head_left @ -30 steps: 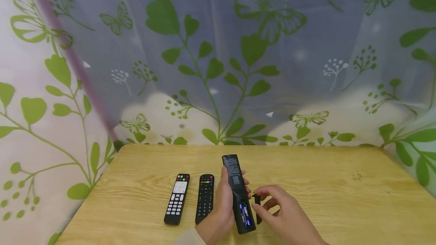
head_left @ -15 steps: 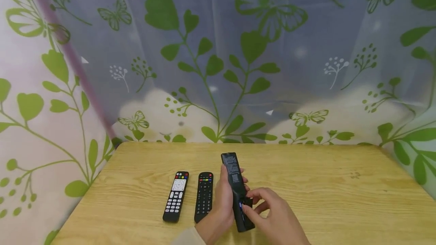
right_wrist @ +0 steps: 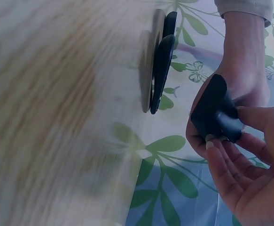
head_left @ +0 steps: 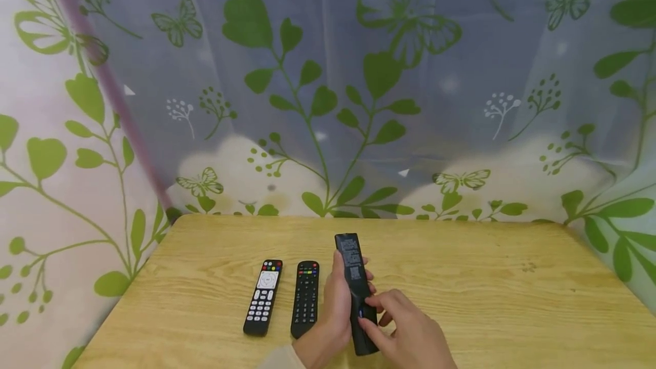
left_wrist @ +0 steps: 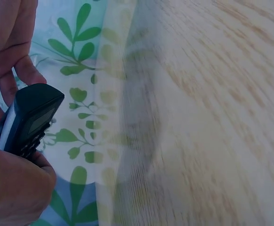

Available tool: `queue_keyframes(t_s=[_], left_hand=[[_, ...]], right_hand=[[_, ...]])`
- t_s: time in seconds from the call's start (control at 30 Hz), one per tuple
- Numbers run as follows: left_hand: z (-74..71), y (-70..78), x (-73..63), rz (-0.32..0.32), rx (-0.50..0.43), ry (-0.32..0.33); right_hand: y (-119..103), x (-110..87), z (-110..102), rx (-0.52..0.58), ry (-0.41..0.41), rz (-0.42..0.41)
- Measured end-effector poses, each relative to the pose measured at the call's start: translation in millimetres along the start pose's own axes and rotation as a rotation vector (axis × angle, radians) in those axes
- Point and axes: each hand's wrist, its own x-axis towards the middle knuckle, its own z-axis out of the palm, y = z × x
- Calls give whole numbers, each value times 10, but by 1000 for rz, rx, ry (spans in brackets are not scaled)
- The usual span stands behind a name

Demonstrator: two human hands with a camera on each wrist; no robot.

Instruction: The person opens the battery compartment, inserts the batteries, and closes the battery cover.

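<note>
In the head view my left hand (head_left: 334, 306) grips a black remote control (head_left: 351, 261), its printed back facing up. My right hand (head_left: 410, 326) pinches the small black battery cover (right_wrist: 230, 124) at the remote's lower part, thumb on one side and fingers on the other. A sliver of blue battery (head_left: 361, 313) shows beside the thumb; the rest of the compartment is hidden. The left wrist view shows the held remote's end (left_wrist: 39, 96) between thumb and fingers, buttons turned away from the palm.
Two more remotes lie face up to the left on the wooden table (head_left: 492, 278): one with white buttons (head_left: 263, 298), one with black buttons (head_left: 306, 295). The left forearm reaches across the black-buttoned one's lower end. A leaf-patterned curtain (head_left: 328, 101) hangs behind the table.
My right hand has moved left with the battery cover, from beside the remote onto its battery compartment. The batteries, plainly visible before, are now mostly covered. My left hand keeps its hold.
</note>
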Motion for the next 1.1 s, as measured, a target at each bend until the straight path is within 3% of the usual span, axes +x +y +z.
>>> queue_keyframes(t_s=[0.2, 0.33, 0.83, 1.1], left_hand=[[25, -15, 5, -12, 6, -8], [29, -31, -6, 1, 33, 10], [43, -14, 28, -24, -23, 35], [56, 0, 14, -44, -26, 88]], right_hand=[[13, -36, 1, -4, 24, -22], [14, -48, 7, -9, -6, -32], [-42, -156, 76, -256, -66, -78], [-53, -161, 104, -253, -57, -45]])
